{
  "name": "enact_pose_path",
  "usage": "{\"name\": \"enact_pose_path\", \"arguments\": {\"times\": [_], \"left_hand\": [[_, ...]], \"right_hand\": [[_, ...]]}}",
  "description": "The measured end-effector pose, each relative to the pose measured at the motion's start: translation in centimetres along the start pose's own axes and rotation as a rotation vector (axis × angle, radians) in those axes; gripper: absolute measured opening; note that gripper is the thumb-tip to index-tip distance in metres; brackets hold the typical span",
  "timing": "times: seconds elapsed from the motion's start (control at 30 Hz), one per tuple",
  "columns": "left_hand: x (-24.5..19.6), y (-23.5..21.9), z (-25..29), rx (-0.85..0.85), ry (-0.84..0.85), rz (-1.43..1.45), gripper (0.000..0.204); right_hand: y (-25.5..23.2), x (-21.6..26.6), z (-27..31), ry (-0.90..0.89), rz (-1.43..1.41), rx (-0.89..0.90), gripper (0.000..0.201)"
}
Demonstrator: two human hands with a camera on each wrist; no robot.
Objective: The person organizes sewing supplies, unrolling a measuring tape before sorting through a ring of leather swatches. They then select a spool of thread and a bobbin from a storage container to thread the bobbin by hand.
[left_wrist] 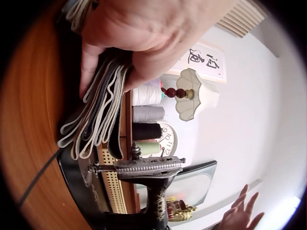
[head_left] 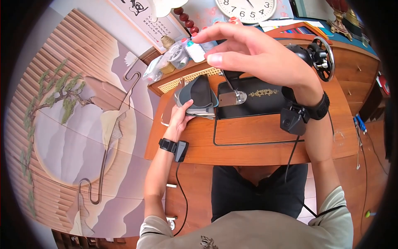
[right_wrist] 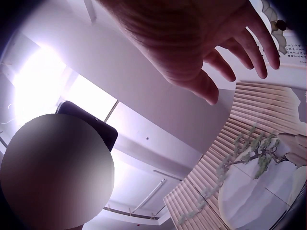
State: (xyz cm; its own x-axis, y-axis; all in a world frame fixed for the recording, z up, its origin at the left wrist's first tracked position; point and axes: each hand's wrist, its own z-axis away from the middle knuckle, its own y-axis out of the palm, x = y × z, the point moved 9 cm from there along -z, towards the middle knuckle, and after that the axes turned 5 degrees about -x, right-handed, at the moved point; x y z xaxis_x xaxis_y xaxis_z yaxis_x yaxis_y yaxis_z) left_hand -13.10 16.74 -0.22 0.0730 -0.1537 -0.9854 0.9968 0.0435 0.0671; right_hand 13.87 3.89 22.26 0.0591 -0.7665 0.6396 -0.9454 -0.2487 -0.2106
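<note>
My left hand [head_left: 179, 120] grips a stack of folded cloth pieces [head_left: 200, 93] in grey, black and brown at the left of the sewing table. In the left wrist view the thumb and fingers pinch the cloth stack [left_wrist: 98, 115] from both sides, its layered folded edges hanging out below. High over the sewing machine [head_left: 265, 99], my right hand [head_left: 253, 45] is raised with loosely bent fingers and holds nothing. The right wrist view shows the same hand [right_wrist: 206, 52] in the air with its fingers spread. In the head view it hides much of the machine's arm.
The machine's handwheel [head_left: 325, 60] stands at the right. Thread spools [head_left: 195, 52] and plastic bags [head_left: 155, 70] line the back ledge, beneath a wall clock [head_left: 248, 6]. A lamp [left_wrist: 194, 96] stands behind. A carved panel [head_left: 78, 124] borders the left. Cables hang from both wrists.
</note>
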Motion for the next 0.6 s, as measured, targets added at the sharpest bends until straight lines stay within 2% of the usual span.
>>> {"name": "enact_pose_path", "arguments": {"times": [0.1,0.17,0.2,0.33,0.47,0.57,0.6], "left_hand": [[0.3,0.6,0.5,0.016,-0.033,0.138,0.038],[0.3,1.8,0.6,0.140,-0.022,0.204,0.039],[0.7,2.3,0.6,0.177,-0.035,0.140,0.041],[2.9,1.6,-0.1,0.096,-0.053,0.091,0.041],[2.2,2.3,1.0,0.022,0.021,0.089,0.045],[1.2,3.2,2.7,0.031,0.075,0.121,0.048],[1.0,3.2,3.2,0.035,0.052,0.110,0.056]], "right_hand": [[0.2,0.2,0.0,0.002,-0.007,0.023,0.043],[0.8,0.7,0.0,0.028,-0.153,0.033,0.039],[1.0,1.0,0.0,0.028,-0.156,0.040,0.039],[0.9,0.6,0.3,0.088,-0.063,0.066,0.037],[0.4,0.9,0.3,0.065,-0.037,0.052,0.037],[-0.2,0.9,0.2,0.032,-0.068,0.048,0.036],[-0.6,1.0,0.2,0.013,-0.080,0.043,0.036]]}}
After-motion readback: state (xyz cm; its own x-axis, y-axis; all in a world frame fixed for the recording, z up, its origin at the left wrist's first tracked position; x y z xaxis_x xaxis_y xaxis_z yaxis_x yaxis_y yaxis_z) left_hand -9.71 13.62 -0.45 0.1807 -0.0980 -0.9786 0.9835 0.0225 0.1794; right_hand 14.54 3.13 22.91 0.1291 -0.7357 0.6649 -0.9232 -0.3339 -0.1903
